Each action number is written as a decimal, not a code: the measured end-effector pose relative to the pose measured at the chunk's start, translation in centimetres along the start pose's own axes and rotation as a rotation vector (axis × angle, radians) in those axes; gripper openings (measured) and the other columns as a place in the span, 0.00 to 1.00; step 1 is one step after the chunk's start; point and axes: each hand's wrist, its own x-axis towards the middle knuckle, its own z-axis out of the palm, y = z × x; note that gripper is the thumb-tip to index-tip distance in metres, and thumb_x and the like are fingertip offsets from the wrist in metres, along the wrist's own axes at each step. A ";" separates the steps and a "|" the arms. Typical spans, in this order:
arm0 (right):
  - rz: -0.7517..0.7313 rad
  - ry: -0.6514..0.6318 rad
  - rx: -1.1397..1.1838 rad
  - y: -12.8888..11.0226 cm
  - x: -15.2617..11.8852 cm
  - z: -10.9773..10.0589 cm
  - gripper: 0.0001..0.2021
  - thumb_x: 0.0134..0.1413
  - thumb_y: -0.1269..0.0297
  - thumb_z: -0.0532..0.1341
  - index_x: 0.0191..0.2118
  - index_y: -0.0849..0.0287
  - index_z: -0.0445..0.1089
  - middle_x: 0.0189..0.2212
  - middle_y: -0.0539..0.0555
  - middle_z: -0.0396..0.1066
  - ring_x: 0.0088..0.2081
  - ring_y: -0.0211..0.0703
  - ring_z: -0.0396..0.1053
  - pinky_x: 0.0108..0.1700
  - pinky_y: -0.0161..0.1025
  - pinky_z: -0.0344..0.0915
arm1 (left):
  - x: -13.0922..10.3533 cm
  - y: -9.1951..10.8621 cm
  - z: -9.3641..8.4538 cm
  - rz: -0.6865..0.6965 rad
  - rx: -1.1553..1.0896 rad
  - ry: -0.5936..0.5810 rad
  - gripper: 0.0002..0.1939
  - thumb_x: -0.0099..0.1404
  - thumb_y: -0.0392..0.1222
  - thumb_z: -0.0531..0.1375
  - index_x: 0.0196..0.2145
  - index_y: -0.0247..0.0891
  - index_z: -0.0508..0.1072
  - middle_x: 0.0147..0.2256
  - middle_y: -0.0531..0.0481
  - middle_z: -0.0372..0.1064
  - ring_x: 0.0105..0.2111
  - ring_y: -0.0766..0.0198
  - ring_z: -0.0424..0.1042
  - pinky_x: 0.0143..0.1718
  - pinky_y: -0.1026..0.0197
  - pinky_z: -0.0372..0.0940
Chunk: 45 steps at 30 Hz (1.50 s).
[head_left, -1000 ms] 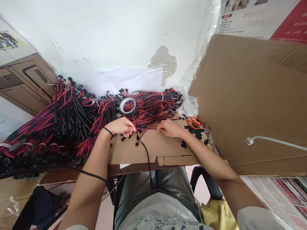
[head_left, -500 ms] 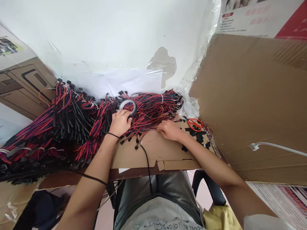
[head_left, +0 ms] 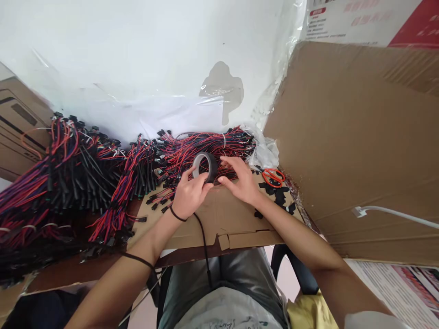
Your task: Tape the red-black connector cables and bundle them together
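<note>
My left hand [head_left: 190, 194], fingers closed on the black tape roll [head_left: 211, 167]; my right hand [head_left: 242, 182], open and empty beside it; roll was above the cardboard sheet [head_left: 219, 210], near the wire bundle [head_left: 192, 145]

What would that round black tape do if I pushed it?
The roll of black tape might roll if stood on its edge, because it's ring-shaped. It probably feels fairly light, since its middle is open. It likely keeps its shape: it looks round in the left hand.
</note>
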 end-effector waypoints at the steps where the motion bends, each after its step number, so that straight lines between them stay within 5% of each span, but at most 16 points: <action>1: -0.015 0.005 0.002 -0.1 0.0 0.0 0.25 0.60 0.51 0.56 0.58 0.61 0.63 0.45 0.60 0.69 0.46 0.46 0.65 0.49 0.45 0.62 | 0.0 0.3 0.2 0.026 -0.007 -0.025 0.21 0.71 0.52 0.44 0.43 0.37 0.71 0.36 0.46 0.77 0.35 0.58 0.73 0.60 0.49 0.55; 5: -0.038 0.037 -0.050 0.0 -0.4 0.5 0.20 0.59 0.57 0.59 0.55 0.55 0.68 0.44 0.59 0.68 0.47 0.47 0.64 0.50 0.48 0.61 | -0.2 0.2 0.7 0.103 0.018 -0.026 0.19 0.71 0.51 0.46 0.44 0.37 0.71 0.31 0.48 0.76 0.28 0.61 0.73 0.58 0.48 0.58; 10: -0.017 0.181 -0.003 -0.2 -0.9 1.0 0.10 0.54 0.60 0.64 0.42 0.52 0.76 0.36 0.55 0.73 0.41 0.45 0.66 0.45 0.46 0.64 | -0.5 -0.3 1.5 0.226 0.082 0.116 0.16 0.71 0.48 0.48 0.44 0.37 0.70 0.23 0.53 0.73 0.22 0.63 0.71 0.54 0.48 0.63; 17: 0.008 0.234 0.019 -0.6 -1.1 1.3 0.04 0.53 0.63 0.65 0.33 0.56 0.76 0.30 0.54 0.72 0.36 0.44 0.68 0.41 0.44 0.66 | -0.4 -0.2 1.8 0.288 0.122 0.181 0.14 0.71 0.45 0.50 0.43 0.34 0.70 0.23 0.53 0.73 0.20 0.64 0.70 0.52 0.51 0.64; 24: 0.008 0.130 0.096 0.2 -1.2 1.8 0.17 0.56 0.63 0.62 0.52 0.54 0.71 0.38 0.56 0.67 0.41 0.44 0.65 0.43 0.45 0.67 | -0.5 -0.6 1.7 0.316 0.116 0.181 0.12 0.71 0.42 0.50 0.45 0.34 0.69 0.25 0.52 0.75 0.21 0.65 0.71 0.53 0.50 0.63; 34: 0.028 0.255 0.042 -0.6 -1.6 2.0 0.06 0.54 0.64 0.64 0.38 0.54 0.77 0.31 0.53 0.69 0.35 0.43 0.67 0.37 0.43 0.68 | -0.8 -0.7 2.2 0.277 0.076 0.146 0.14 0.71 0.43 0.48 0.46 0.35 0.69 0.28 0.51 0.76 0.22 0.66 0.72 0.54 0.48 0.62; 41: 0.025 0.210 0.044 0.0 -1.4 1.9 0.16 0.54 0.62 0.65 0.49 0.54 0.72 0.40 0.56 0.70 0.42 0.45 0.68 0.44 0.46 0.68 | -0.5 -0.4 2.0 0.318 0.079 0.233 0.12 0.70 0.41 0.51 0.43 0.31 0.70 0.27 0.49 0.75 0.21 0.65 0.70 0.52 0.50 0.63; 45: -0.041 0.245 0.028 -0.1 -1.5 2.1 0.09 0.55 0.65 0.64 0.42 0.53 0.76 0.35 0.54 0.73 0.39 0.44 0.69 0.42 0.45 0.68 | -0.5 -0.5 1.8 0.324 0.096 0.234 0.12 0.70 0.40 0.51 0.44 0.32 0.70 0.26 0.51 0.75 0.21 0.66 0.70 0.52 0.51 0.62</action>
